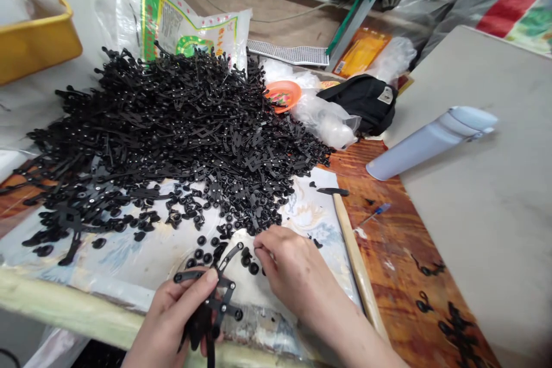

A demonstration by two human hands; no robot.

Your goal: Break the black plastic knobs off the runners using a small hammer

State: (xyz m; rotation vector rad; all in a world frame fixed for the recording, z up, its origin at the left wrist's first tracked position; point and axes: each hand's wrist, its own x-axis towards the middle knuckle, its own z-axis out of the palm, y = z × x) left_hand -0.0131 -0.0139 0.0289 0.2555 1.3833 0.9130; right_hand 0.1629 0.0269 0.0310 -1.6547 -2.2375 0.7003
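Observation:
My left hand (185, 305) is closed around a black riveted linkage (224, 299), whose jointed arms stick out past the thumb. Its lower parts hang below the fingers. To the right, my right hand (284, 264) has thumb and fingertips pinched together over the board. Whatever may be between those fingertips is too small to make out. Just left of them lie several small black round caps (207, 257). A huge heap of black plastic parts (185, 115) rises behind both hands.
A hammer (353, 259) lies along the board's right edge, with a small screwdriver (379, 210) beyond it. Farther back are a bluish bottle (431, 141), a black bag (366, 100) and an orange plate (283, 96). A yellow bin (43, 46) stands at left.

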